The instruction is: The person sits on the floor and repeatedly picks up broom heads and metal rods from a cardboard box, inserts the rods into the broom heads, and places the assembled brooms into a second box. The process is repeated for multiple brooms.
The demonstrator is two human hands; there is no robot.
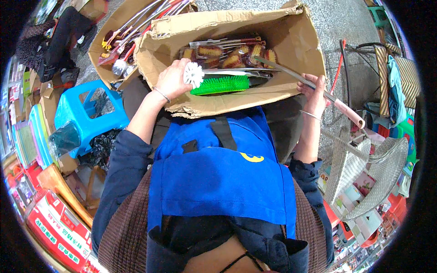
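My left hand (175, 81) is at the near left of a cardboard box (232, 25), its fingers closed round a brush with a round white bristle head (194, 75). Over the right side of the box, my right hand (314, 91) grips a long metal rod with a pink handle end (349, 113). The rod slants down to the left into the box; what its far tip belongs to, I cannot make out. Inside the box lie a bright green bristle brush (221, 85) and several brown-and-yellow brushes (233, 59) in clear wrapping.
Behind on the left, another open carton (101, 48) holds long-handled brushes. A blue plastic stool (86, 109) stands to my left, and a white woven basket (373, 182) is at the right. A person in dark clothes (61, 41) is at the far left.
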